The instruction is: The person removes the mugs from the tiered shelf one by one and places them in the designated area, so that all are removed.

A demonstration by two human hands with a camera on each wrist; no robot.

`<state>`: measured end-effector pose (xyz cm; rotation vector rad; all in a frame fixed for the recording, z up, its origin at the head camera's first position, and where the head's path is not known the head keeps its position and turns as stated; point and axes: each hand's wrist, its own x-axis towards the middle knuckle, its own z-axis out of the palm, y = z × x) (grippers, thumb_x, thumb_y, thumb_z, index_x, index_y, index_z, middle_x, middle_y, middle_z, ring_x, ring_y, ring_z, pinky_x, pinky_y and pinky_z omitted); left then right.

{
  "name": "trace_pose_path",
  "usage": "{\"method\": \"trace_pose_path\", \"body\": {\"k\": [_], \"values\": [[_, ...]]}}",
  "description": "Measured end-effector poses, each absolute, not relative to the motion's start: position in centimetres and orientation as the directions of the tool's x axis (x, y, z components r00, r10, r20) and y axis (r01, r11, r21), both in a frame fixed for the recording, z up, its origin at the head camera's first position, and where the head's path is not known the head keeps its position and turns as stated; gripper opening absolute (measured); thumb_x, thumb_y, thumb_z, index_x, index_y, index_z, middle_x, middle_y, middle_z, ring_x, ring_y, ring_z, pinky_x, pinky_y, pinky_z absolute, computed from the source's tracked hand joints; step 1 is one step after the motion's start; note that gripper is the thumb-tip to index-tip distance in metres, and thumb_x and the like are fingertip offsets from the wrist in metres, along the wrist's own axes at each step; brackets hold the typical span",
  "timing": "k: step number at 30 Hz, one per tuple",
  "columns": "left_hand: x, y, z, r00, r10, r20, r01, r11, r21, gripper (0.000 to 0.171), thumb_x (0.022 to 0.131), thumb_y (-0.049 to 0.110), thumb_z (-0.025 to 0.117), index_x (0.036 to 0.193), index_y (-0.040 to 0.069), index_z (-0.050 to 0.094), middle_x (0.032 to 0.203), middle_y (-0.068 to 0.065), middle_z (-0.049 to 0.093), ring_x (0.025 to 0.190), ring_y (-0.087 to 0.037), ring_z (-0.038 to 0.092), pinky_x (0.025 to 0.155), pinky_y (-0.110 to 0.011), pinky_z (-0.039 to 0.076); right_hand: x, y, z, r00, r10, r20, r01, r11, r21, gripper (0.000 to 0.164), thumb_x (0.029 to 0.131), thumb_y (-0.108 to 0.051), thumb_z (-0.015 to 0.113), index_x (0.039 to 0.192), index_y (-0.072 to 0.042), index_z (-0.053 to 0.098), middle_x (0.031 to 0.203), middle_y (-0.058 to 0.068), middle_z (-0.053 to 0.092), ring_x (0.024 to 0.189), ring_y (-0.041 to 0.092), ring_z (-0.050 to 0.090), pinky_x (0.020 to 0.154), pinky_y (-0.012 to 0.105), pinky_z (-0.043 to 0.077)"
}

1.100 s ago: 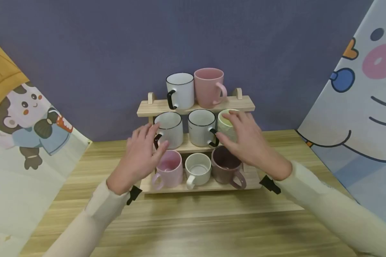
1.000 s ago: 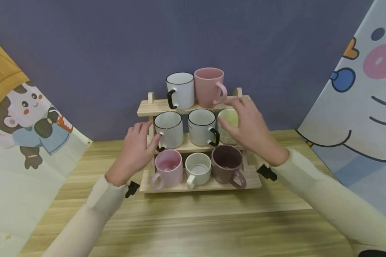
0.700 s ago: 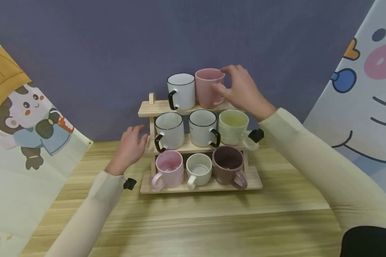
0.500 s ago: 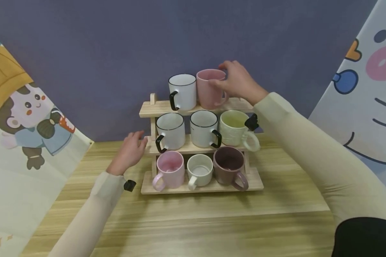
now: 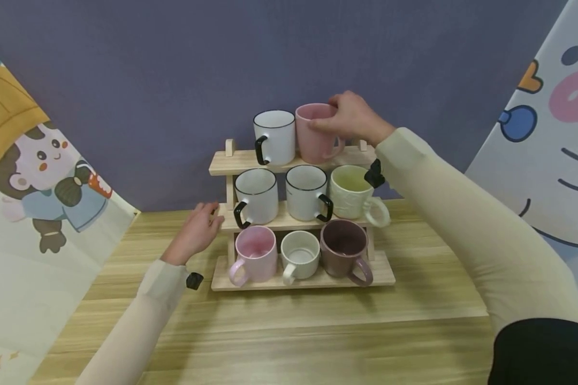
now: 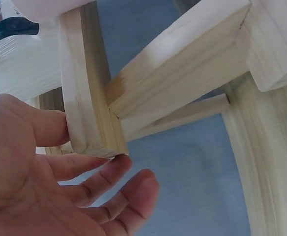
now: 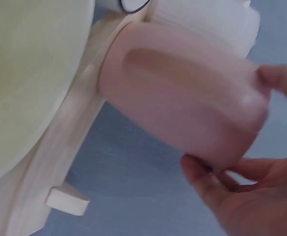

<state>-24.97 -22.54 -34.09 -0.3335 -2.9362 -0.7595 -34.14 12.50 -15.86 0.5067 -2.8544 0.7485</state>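
On the top shelf of a three-tier wooden rack [image 5: 221, 163] stands a pink mug [image 5: 313, 141], handle facing right. My right hand [image 5: 354, 117] grips it near the rim, thumb on the near side and fingers on the far side, as the right wrist view of the pink mug [image 7: 183, 98] also shows. At the left end of the middle shelf is my left hand [image 5: 195, 233]. The left wrist view shows the shelf board's end [image 6: 92, 108] held between the thumb and fingers of that hand [image 6: 40, 167].
A white mug with black handle [image 5: 275, 136] stands left of the pink one. Below are two more white mugs [image 5: 262, 200] and a pale green mug [image 5: 349, 195]. The bottom shelf bears a light pink mug [image 5: 260, 262], a small cream mug [image 5: 302, 259] and a brown mug [image 5: 339, 256].
My right hand has risen from beside the green mug to the pink mug on top and taken hold of it. My left hand has drawn back from the mugs to the shelf's left end.
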Motion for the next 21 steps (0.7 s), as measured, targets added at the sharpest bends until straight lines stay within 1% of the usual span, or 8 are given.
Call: {"method": "trace_pose_path", "body": {"k": [4, 6, 12, 17, 21], "values": [[-25.1, -22.4, -34.2, -0.970, 0.198, 0.142, 0.242, 0.851, 0.466, 0.049, 0.101, 0.022, 0.041, 0.139, -0.009, 0.035, 0.125, -0.026, 0.042, 0.113, -0.039, 0.045, 0.095, -0.053, 0.037, -34.6, 13.0, -16.2, -0.933, -0.262, 0.245, -0.353, 0.800, -0.486, 0.089, 0.078, -0.058, 0.062, 0.138, 0.005, 0.042, 0.130, 0.020, 0.050, 0.113, 0.029, 0.049, 0.092, 0.041, 0.043], [-25.2, -22.3, -34.3, -0.969, 0.202, 0.143, 0.246, 0.851, 0.463, 0.049, 0.101, 0.022, 0.041, 0.139, -0.009, 0.035, 0.125, -0.026, 0.042, 0.113, -0.039, 0.045, 0.095, -0.053, 0.037, -34.8, 13.3, -16.4, -0.932, -0.251, 0.263, -0.352, 0.800, -0.485, 0.089, 0.077, -0.059, 0.063, 0.138, 0.004, 0.043, 0.129, 0.019, 0.051, 0.112, 0.028, 0.049, 0.092, 0.040, 0.043], [-25.3, -22.1, -34.5, -0.968, 0.208, 0.138, 0.248, 0.848, 0.468, 0.049, 0.101, 0.022, 0.041, 0.140, -0.009, 0.034, 0.127, -0.026, 0.041, 0.115, -0.039, 0.044, 0.096, -0.053, 0.037, -34.6, 14.8, -15.9, -0.925, -0.187, 0.331, -0.337, 0.809, -0.482, 0.088, 0.076, -0.058, 0.063, 0.138, 0.002, 0.044, 0.126, 0.016, 0.046, 0.111, 0.027, 0.044, 0.092, 0.039, 0.041], [-25.3, -22.1, -34.3, -0.970, 0.205, 0.131, 0.243, 0.844, 0.478, 0.050, 0.102, 0.022, 0.041, 0.141, -0.009, 0.033, 0.126, -0.026, 0.040, 0.112, -0.039, 0.045, 0.094, -0.053, 0.039, -33.6, 17.4, -14.3, -0.912, -0.133, 0.388, -0.327, 0.806, -0.493, 0.087, 0.076, -0.058, 0.065, 0.139, -0.001, 0.044, 0.124, 0.013, 0.045, 0.110, 0.024, 0.042, 0.089, 0.039, 0.042], [-25.2, -22.5, -34.2, -0.971, 0.201, 0.130, 0.239, 0.846, 0.477, 0.051, 0.102, 0.022, 0.041, 0.141, -0.009, 0.032, 0.124, -0.027, 0.040, 0.107, -0.037, 0.047, 0.092, -0.052, 0.041, -32.8, 20.5, -14.0, -0.901, -0.090, 0.425, -0.317, 0.804, -0.503, 0.087, 0.077, -0.057, 0.066, 0.142, -0.005, 0.041, 0.125, 0.011, 0.042, 0.110, 0.024, 0.042, 0.088, 0.040, 0.042]]}}
